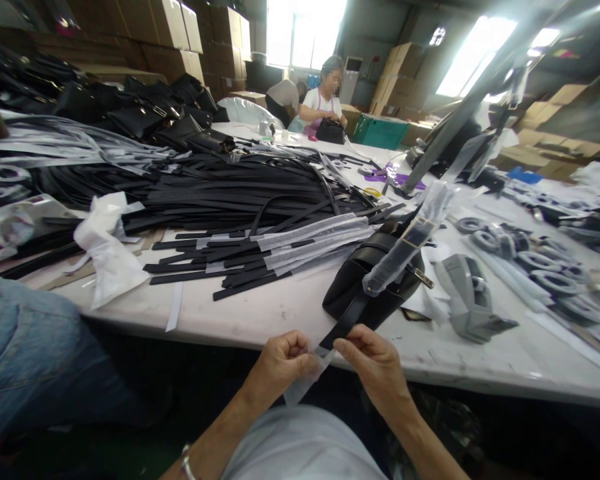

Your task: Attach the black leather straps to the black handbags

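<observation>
My left hand (280, 365) and my right hand (373, 360) are both closed in a pinch, just in front of the table's near edge. Between them they hold the end of a black strap (350, 319) and a strip of clear wrapping film (305, 380) around it. The strap runs up and away to a black handbag (375, 277) lying on the white table (290, 313). Higher up, a part of the strap is covered in clear film (405, 250).
A big pile of black straps (220, 193), some wrapped in film, covers the table's left and middle. A grey tape dispenser (467, 293) and tape rolls (520, 250) lie to the right. A person's denim-clad arm (25, 347) is at left. Another person (325, 100) works far back among cardboard boxes.
</observation>
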Demonstrator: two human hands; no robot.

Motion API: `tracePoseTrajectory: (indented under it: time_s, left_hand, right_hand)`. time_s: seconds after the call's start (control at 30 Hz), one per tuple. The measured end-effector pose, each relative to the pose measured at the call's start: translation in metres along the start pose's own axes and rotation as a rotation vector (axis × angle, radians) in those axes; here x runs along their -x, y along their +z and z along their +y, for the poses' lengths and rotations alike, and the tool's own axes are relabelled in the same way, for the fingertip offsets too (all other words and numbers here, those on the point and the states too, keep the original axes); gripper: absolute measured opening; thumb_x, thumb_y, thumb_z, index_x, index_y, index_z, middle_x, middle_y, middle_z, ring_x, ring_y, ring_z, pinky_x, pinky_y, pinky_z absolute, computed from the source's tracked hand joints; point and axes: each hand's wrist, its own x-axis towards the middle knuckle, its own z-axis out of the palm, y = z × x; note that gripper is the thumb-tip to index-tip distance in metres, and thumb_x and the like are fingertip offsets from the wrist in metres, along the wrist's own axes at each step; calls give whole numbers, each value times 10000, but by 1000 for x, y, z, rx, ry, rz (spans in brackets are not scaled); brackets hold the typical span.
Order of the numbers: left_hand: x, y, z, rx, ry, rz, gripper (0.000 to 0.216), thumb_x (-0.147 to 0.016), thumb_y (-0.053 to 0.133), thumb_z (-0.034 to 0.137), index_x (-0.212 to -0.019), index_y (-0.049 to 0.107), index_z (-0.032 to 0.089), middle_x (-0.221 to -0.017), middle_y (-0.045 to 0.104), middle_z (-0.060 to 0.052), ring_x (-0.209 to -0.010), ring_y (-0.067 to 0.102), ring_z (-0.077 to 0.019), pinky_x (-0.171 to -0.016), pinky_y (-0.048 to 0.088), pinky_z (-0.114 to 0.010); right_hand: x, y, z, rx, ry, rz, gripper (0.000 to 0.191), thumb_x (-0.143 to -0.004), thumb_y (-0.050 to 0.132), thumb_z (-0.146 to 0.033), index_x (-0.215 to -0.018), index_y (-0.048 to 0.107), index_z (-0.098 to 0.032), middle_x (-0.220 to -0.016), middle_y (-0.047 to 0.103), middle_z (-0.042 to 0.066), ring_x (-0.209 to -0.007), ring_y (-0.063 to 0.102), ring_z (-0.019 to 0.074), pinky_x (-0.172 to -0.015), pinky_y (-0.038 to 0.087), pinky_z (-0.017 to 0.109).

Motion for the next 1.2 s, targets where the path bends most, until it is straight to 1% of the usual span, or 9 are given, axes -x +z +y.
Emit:
tracePoseTrajectory:
  time_s: [0.17,0.27,0.37,0.53,0.7,0.8,0.9,1.0,1.2]
  left_hand:
    - [-2,5,4,-42,63,-76,334,-728,749,424,-813,621,129,-685,708,-30,-587,647,-136,-580,504,-225]
    - [-5,13,9,-102,64,-67,363,-796,670,488,-806,592,133,-696,707,-45,-585,655,-142,-578,519,-235]
    - [-13,24,14,-104,58,-55,379,-829,607,528,-836,536,156,-662,694,-33,-543,649,-143,-552,528,-248]
    - [-45,43,24,-172,174,-76,319,-886,515,495,-842,490,180,-648,671,-19,-497,626,-146,-502,489,-243]
    - [-84,60,51,-413,404,46,275,-888,510,381,-713,553,174,-615,554,25,-554,541,-121,-517,397,-213]
    - [-93,69,64,-485,500,148,234,-841,566,314,-653,561,175,-622,518,32,-593,490,-116,-547,368,-213]
    - [-92,75,69,-412,501,164,196,-806,607,297,-663,551,176,-626,515,39,-591,479,-111,-560,379,-211]
    - [-92,78,67,-200,370,67,239,-793,639,363,-700,509,185,-563,475,66,-499,430,-93,-476,349,-196]
    - [-93,66,58,31,288,-8,319,-821,624,483,-831,489,195,-593,504,73,-470,430,-75,-449,340,-171]
  right_hand:
    - [-1,-1,-5,-24,24,-55,261,-801,712,-418,-745,682,-165,-665,637,-6,-623,562,138,-598,462,225]
    - [-2,-7,-12,-50,69,-64,341,-833,654,-499,-874,713,-166,-771,693,41,-707,627,181,-680,519,277]
    - [-3,-18,-12,-128,166,-13,479,-790,670,-576,-1023,708,-159,-865,733,99,-761,679,225,-694,559,328]
    - [-8,-36,-3,-144,263,94,571,-694,733,-624,-984,724,-133,-836,753,127,-716,710,234,-633,577,322]
    - [-16,-39,-4,-156,279,128,542,-685,744,-609,-948,739,-135,-836,751,107,-606,704,199,-528,569,279]
    - [-23,-35,-13,-173,278,162,560,-653,758,-618,-919,737,-125,-814,746,103,-546,694,192,-474,563,270]
    - [-28,-29,-24,-227,254,183,522,-664,760,-600,-857,731,-116,-804,739,99,-526,687,183,-453,565,261]
    - [-34,-22,-32,-302,238,190,477,-687,758,-574,-796,715,-111,-729,728,83,-481,667,163,-421,551,239]
    - [-44,-9,-34,-313,177,306,462,-640,786,-564,-608,649,-123,-494,640,22,-357,574,109,-329,450,165]
